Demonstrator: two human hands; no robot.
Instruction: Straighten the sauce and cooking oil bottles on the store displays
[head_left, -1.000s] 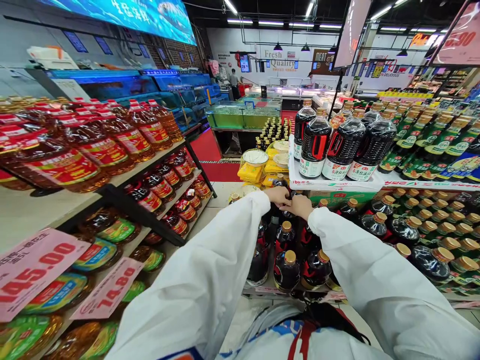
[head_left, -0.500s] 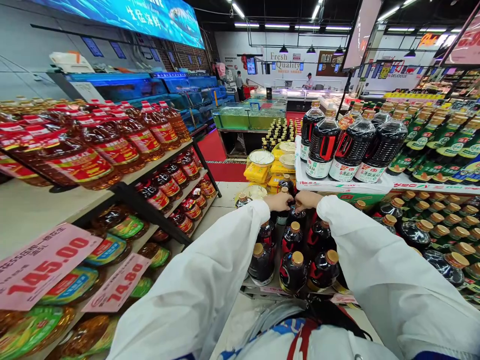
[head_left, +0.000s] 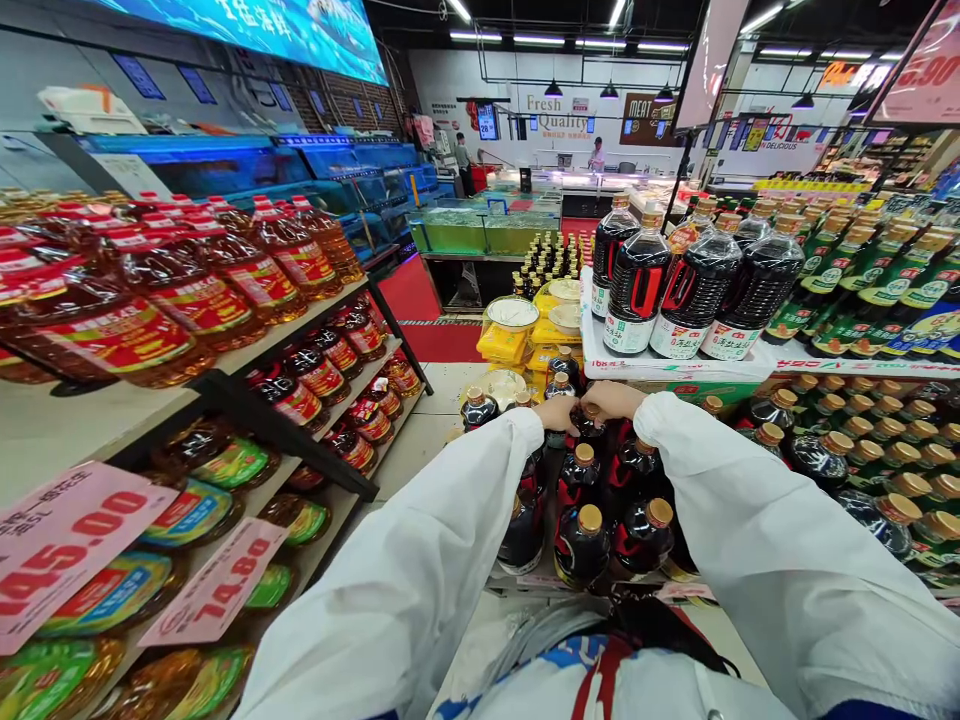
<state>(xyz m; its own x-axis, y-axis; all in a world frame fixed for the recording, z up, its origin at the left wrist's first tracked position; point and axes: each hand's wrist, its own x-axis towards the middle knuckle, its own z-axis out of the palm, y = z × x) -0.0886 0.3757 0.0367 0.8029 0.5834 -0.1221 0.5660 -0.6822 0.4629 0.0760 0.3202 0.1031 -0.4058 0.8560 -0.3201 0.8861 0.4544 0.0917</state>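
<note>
Both my hands are stretched forward over a low stand of large dark soy sauce bottles with gold caps. My left hand (head_left: 557, 414) is closed at the left side of the neck of one soy sauce bottle (head_left: 588, 428) in a back row. From the right, my right hand (head_left: 611, 400) curls its fingers over the same bottle's top, so its cap is mostly hidden. Nearer to me stand more upright bottles, among them a front soy sauce bottle (head_left: 583, 545) and one beside it (head_left: 643, 535). Another dark bottle (head_left: 560, 388) stands just beyond my left hand.
On the right, a white-topped display (head_left: 675, 368) bears large dark bottles (head_left: 634, 285), with rows of gold-capped bottles below. Shelves of oil jugs (head_left: 217, 270) with pink price cards (head_left: 214, 580) line the left. Yellow bags (head_left: 501, 345) and fish tanks (head_left: 480, 235) lie ahead.
The view has shifted slightly, so the surroundings sit further left. My hands have drawn a little lower around the bottle's top, and more bottles show behind my left hand.
</note>
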